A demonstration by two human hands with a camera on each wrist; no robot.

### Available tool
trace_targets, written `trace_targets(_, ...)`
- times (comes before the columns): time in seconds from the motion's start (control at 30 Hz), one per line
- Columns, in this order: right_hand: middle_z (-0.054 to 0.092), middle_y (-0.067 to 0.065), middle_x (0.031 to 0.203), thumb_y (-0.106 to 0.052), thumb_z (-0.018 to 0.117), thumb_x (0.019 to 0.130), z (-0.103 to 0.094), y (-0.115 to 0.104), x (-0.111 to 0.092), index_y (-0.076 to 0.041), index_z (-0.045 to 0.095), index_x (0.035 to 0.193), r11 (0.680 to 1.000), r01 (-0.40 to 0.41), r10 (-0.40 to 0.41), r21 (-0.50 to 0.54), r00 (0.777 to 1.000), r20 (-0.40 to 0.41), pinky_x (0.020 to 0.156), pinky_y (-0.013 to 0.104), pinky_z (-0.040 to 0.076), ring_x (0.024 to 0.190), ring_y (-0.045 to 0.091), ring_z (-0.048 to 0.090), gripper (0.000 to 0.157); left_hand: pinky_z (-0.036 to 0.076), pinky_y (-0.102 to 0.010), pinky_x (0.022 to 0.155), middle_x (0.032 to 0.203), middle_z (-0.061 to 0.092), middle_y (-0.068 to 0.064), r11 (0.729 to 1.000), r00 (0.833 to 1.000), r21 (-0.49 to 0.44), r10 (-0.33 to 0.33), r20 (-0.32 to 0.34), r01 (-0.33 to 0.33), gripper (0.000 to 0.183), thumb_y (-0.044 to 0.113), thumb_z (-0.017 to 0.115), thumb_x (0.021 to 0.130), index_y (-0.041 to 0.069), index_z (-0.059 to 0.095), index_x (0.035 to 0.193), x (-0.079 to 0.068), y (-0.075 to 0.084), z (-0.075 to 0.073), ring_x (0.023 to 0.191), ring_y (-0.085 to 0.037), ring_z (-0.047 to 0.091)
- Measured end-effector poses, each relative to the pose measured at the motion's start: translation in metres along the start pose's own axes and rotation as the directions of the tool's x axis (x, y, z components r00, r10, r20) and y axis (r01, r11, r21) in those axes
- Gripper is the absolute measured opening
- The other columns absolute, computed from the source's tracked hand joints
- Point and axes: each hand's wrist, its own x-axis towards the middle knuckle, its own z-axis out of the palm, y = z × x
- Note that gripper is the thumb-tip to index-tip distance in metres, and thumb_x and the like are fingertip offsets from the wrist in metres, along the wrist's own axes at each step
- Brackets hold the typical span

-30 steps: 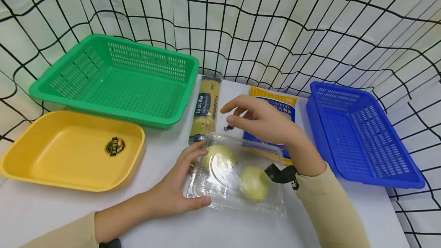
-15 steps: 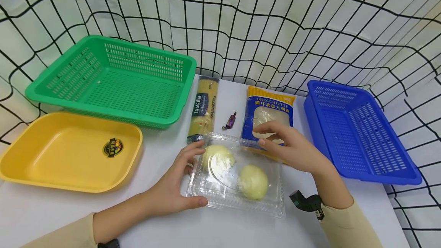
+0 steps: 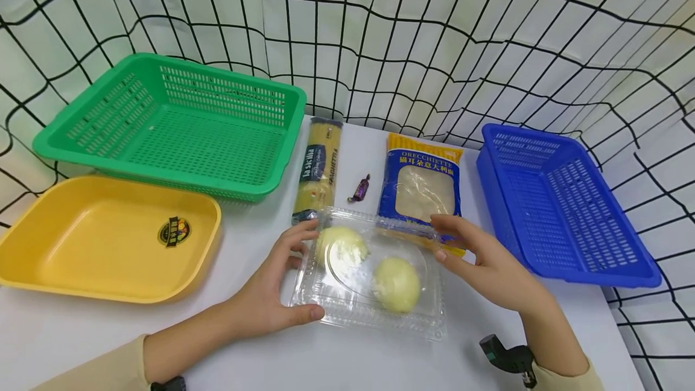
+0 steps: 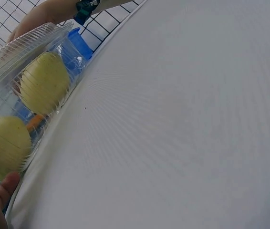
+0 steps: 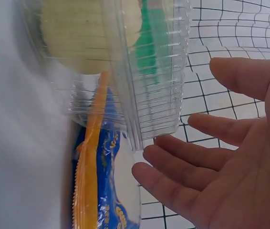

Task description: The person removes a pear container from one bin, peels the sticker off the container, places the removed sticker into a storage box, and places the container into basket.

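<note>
A clear plastic clamshell box [image 3: 355,306] with its lid down lies on the white table, two pale yellow-green round fruits [image 3: 398,285] inside. My left hand [image 3: 271,294] grips its left end, thumb at the near corner and fingers at the far one. At the opposite end, my right hand [image 3: 491,267] is held with fingers spread. In the right wrist view the right fingertips [image 5: 144,174] reach close to the box's ribbed side [image 5: 159,114], palm turned toward it. Behind the box's far edge lies a blue and yellow orecchiette bag [image 3: 420,189], its near end partly covered.
A spaghetti pack [image 3: 319,165] and a small purple wrapped candy [image 3: 359,189] lie behind the box. Left are a green basket [image 3: 212,149] and a yellow tub [image 3: 108,240]; a blue basket [image 3: 564,216] stands right. Black netting [image 3: 358,35] hangs behind.
My right hand has moved right and nearer, from above the candy and orecchiette bag to the box's right end. My left hand and the box have stayed put.
</note>
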Motion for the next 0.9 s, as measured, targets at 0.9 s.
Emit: trace_targets(0.9, 0.039, 0.021, 0.169, 0.007, 0.073, 0.099, 0.030, 0.041, -0.045, -0.015, 0.016, 0.176, 0.923, 0.054, -0.110, 0.382, 0.986, 0.126, 0.114, 0.030, 0.048, 0.146, 0.024, 0.053, 0.099, 0.045, -0.029, 0.115, 0.176, 0.030, 0.002, 0.984, 0.984, -0.032, -0.174, 0.031, 0.175, 0.129, 0.030, 0.104, 0.076, 0.025, 0.020, 0.174, 0.001, 0.002, -0.004, 0.152, -0.029, 0.035)
